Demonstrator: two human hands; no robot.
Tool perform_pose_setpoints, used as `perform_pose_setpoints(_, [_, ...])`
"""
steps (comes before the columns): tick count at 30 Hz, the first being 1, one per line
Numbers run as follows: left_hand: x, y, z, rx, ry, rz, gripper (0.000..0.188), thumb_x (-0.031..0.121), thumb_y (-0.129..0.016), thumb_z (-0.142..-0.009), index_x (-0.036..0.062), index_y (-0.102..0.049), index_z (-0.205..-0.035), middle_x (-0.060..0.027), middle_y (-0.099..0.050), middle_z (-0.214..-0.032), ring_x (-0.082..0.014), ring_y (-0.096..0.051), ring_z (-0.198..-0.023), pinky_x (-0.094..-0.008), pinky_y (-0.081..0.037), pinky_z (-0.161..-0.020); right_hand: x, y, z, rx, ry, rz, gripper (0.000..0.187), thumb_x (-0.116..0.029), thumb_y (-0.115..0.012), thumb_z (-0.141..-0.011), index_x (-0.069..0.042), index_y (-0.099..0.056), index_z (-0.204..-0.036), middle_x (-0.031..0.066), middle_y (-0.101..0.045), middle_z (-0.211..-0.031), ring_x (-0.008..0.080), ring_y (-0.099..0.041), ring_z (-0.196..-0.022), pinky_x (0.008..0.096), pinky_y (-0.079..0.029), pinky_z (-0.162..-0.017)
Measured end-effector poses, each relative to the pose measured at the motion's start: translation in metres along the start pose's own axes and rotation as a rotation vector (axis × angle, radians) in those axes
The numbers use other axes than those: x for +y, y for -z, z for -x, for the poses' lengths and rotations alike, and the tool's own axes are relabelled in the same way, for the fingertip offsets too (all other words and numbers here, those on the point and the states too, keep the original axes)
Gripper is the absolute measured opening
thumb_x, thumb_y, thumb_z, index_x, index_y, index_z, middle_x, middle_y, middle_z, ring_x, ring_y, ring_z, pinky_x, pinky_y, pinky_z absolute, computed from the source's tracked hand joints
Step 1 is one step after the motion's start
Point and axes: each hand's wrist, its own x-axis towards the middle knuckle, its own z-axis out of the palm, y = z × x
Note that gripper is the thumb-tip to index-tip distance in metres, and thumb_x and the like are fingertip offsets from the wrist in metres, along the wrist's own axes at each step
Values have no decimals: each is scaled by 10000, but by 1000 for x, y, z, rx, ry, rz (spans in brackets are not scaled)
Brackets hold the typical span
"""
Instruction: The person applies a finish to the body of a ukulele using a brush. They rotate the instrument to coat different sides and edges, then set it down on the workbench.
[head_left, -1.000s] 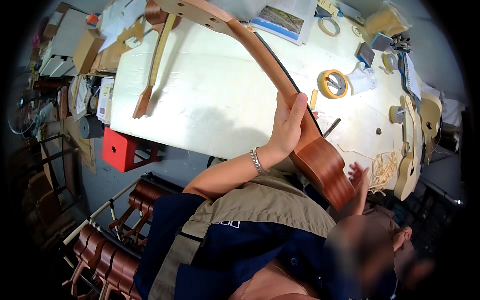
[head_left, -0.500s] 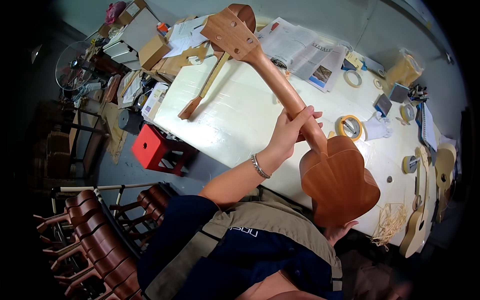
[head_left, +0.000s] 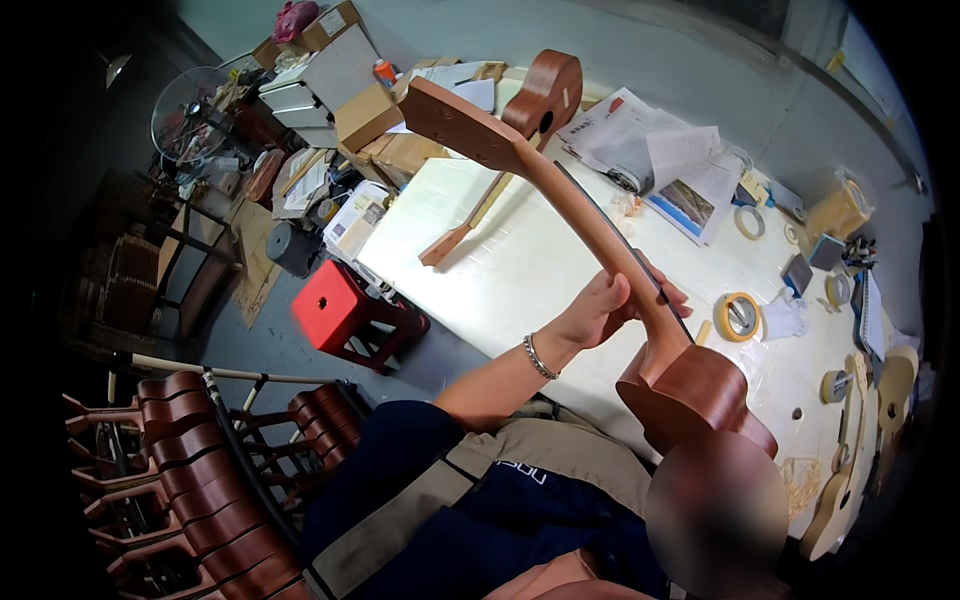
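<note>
A brown wooden ukulele (head_left: 690,395) is held up over the table, tilted, with its headstock (head_left: 465,125) toward the far left and its body at the near right. No strings show on it. The fingers of my left hand (head_left: 610,305) wrap round its neck close to the body, thumb on the back. A round blurred patch covers the body's lower end, and my right hand cannot be seen there. Behind the headstock, a second brown ukulele (head_left: 550,90) lies on the white table (head_left: 400,220).
Newspapers (head_left: 690,180), a yellow tape roll (head_left: 737,316) and a white cloth (head_left: 785,318) lie on the table. Pale ukulele parts (head_left: 835,490) stand at the right. A red stool (head_left: 335,305) is at the left, with a rack of brown ukulele bodies (head_left: 195,450) nearer me.
The ukulele has rolled about its length, so its side and fingerboard edge now show instead of its back. My view has shifted. My right hand, visible earlier at the body's end, is now hidden.
</note>
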Motion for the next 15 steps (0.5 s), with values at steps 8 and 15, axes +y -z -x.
perform_pose_setpoints(8, [23,6,4,-235,-88,3,472,508,-535,-829,104,-434,-1050,-167,-597,-1025,-329,-556,-1054,-499,-409,-931,17,-18,-26,-35,-110,97,526,-505,-354,-918,-119,-427,-1268,70,-515,-1145,203,-477,-1051,374,-371,-910])
perform_pose_setpoints(15, [40,3,2,172,-10,-218,817,637,-284,-840,184,70,-1421,-160,-513,-1199,-296,-537,-1099,-395,-487,-855,11,-18,-34,-49,-141,157,505,-491,-358,-920,-115,-435,-1247,69,-509,-1112,198,-473,-1022,368,-373,-892])
